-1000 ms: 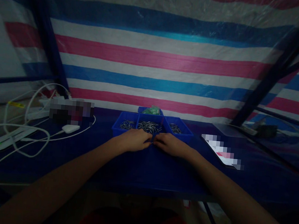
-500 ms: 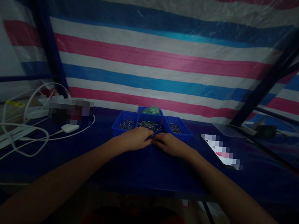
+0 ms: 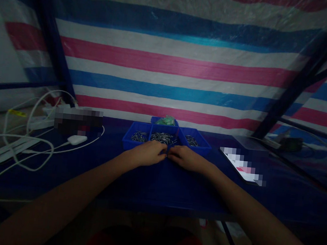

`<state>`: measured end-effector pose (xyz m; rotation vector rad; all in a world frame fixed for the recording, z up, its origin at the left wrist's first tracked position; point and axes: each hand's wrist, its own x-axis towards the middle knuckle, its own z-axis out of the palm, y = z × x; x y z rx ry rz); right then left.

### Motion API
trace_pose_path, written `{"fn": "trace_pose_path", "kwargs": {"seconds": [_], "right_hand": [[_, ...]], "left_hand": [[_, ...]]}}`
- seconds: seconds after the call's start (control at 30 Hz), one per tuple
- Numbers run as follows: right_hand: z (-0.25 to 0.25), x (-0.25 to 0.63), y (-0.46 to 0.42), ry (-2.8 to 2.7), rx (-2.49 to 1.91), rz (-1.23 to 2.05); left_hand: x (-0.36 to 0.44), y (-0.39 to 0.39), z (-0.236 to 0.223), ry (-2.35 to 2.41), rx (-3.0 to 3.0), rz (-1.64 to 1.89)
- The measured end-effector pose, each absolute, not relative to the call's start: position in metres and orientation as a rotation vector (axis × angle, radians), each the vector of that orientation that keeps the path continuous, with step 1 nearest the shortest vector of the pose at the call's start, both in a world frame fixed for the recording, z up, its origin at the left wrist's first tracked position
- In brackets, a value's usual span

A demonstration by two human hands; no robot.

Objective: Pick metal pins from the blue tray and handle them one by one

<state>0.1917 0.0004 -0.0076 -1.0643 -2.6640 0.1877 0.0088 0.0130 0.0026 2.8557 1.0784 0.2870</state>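
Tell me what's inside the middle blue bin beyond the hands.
Thin metal pieces lie piled in the middle blue bin. Whatever is under them, or behind the left hand and right hand, is hidden.

1. Three blue plastic bins are seen side by side, set upright and open-topped on a dark blue tabletop (image 3: pixel 160 187).
2. Left bin (image 3: pixel 140 126): a loose heap of thin, silvery metal pieces (image 3: pixel 139 136) is held, lying at mixed angles.
3. Middle bin (image 3: pixel 165 129): its floor is covered by a broader heap of similar slender pieces (image 3: pixel 163 138); its near side is partly hidden.
4. Right bin (image 3: pixel 204 142): a smaller heap of shiny pieces (image 3: pixel 191 141) is contained; bare wall is left exposed at its outer side.
5. Exact piece type: too small to be determined.
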Motion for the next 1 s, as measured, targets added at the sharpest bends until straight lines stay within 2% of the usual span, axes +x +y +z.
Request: {"fn": "trace_pose_path", "kwargs": {"seconds": [0.37, 0.67, 1.0], "right_hand": [[-0.008, 0.193, 0.001, -2.663, -1.066, 0.193], [-0.006, 0.192, 0.0, -2.664, -1.063, 0.192], [-0.009, 0.193, 0.001, -2.663, -1.058, 0.18]], "left_hand": [[0.01, 0.006, 0.007, 1.078, 2.892, 0.299], [0.005, 0.014, 0.0, 1.113, 2.845, 0.12], [0.007, 0.007, 0.012, 1.086, 2.855, 0.224]]}}
